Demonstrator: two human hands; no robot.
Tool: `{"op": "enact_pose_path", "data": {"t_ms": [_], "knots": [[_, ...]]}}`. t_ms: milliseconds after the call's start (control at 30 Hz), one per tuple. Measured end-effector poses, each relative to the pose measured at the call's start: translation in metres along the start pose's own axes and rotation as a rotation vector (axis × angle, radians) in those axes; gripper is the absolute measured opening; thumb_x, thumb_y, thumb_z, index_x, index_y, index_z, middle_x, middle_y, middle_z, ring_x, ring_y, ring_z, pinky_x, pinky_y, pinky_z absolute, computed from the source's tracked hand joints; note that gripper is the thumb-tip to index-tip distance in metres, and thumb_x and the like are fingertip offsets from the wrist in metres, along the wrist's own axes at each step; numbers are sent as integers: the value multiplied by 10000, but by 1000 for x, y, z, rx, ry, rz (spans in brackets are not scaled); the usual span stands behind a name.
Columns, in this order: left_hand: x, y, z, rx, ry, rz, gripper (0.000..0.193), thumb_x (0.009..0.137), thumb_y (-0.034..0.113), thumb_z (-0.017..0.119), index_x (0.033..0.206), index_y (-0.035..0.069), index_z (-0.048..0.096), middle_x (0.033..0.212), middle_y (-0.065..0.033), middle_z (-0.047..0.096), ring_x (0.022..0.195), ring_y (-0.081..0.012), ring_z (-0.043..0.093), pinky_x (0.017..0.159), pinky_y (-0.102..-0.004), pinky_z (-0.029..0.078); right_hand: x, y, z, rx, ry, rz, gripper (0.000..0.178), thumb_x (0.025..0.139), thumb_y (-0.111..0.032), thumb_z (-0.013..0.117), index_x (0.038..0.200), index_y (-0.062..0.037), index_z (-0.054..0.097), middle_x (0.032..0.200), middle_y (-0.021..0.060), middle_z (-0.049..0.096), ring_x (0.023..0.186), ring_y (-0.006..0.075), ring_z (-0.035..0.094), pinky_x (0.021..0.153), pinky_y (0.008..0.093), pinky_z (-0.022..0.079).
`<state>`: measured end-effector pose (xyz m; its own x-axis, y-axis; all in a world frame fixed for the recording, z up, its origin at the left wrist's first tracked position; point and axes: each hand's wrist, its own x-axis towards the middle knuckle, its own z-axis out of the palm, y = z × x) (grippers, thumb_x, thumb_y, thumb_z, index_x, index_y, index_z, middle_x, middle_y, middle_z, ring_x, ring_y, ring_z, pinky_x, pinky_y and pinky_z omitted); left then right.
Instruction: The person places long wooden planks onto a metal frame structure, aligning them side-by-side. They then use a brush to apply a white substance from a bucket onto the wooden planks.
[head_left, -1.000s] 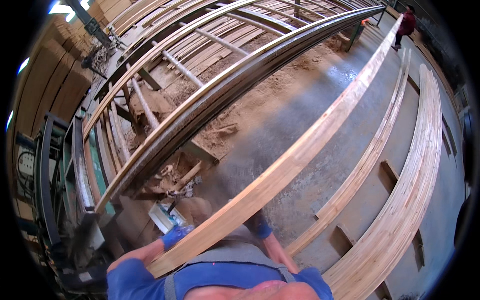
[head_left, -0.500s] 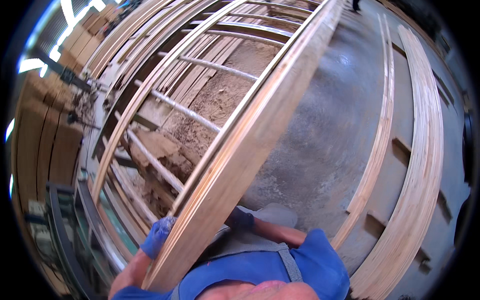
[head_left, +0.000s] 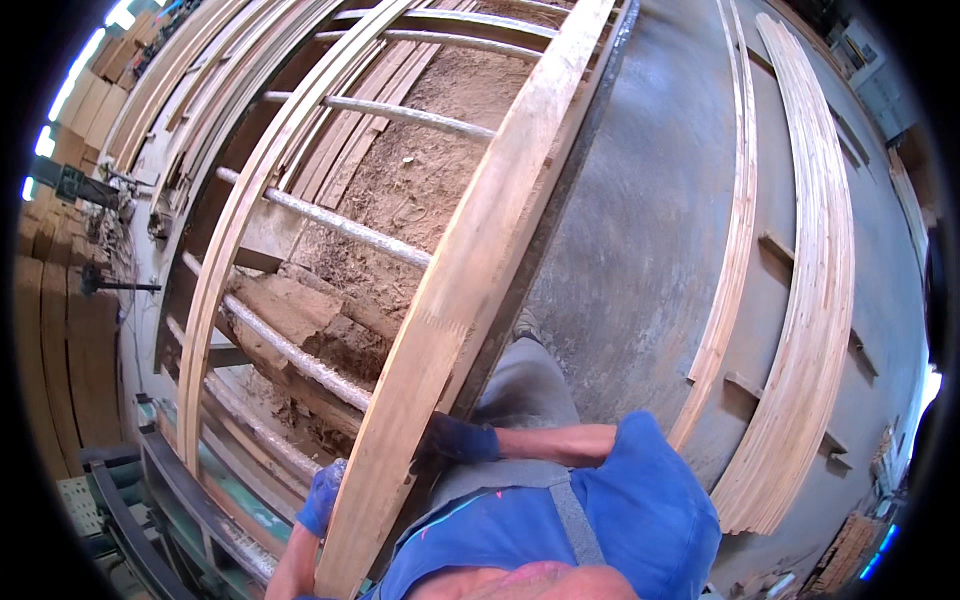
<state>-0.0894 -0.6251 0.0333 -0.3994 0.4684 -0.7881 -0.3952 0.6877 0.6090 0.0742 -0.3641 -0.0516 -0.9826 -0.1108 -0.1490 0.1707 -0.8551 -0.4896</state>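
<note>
A long pale wooden board [head_left: 450, 290] runs from my body to the far end of the roller frame, its broad face turned up and a toothed joint line across it. My left hand [head_left: 322, 495], in a blue glove, is closed round its left edge near the close end. On the opposite edge my right hand [head_left: 460, 438], in a darker blue glove, grips the board a little farther up; its fingertips are hidden beneath the wood. Below the board lies the frame with its metal rollers [head_left: 350, 230], and a narrow wooden strip [head_left: 235, 215] lies along its left side.
Sawdust and scrap wood [head_left: 400, 200] cover the ground under the rollers. To the right, a bundle of long strips [head_left: 800, 300] and a thinner pair of strips [head_left: 738, 220] rest on floor battens. Stacked timber [head_left: 60, 360] stands at the left beside green-and-grey machinery [head_left: 170, 490].
The board has turned from standing on edge to lying with its broad face up. Both hands have stayed at its edges, and my view has shifted slightly.
</note>
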Motion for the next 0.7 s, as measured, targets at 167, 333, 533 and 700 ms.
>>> {"op": "enact_pose_path", "data": {"t_ms": [167,333,533,700], "knots": [[43,-34,-16,154,-128,195,171,922,171,598,974,23,667,841,-147,612,764,-232,569,701,-376,489,-8,-68,13,-403,-13,125,350,1004,-276,563,1172,25,630,1127,111,678,1028,196,646,882,347,520],[84,-18,-13,156,-276,416,239,959,249,615,1034,26,654,917,-44,622,870,-138,546,827,-337,484,-55,-205,34,-750,509,-40,345,909,-113,639,1234,-4,603,1139,129,682,1013,219,665,905,359,535],[99,14,-4,351,-311,510,571,1027,532,388,1220,64,650,1147,-143,665,1078,-251,598,993,-407,443,-16,-259,104,-2177,16,-365,762,710,-495,800,1315,-97,564,1341,153,568,1258,395,517,1115,561,313],[46,20,-32,330,-212,-4,745,946,709,392,1126,40,663,1049,-117,675,907,-220,567,870,-408,445,28,-205,49,-2275,-236,-626,463,874,-388,637,1255,-126,621,1337,161,580,1288,406,495,1135,593,259]]}}
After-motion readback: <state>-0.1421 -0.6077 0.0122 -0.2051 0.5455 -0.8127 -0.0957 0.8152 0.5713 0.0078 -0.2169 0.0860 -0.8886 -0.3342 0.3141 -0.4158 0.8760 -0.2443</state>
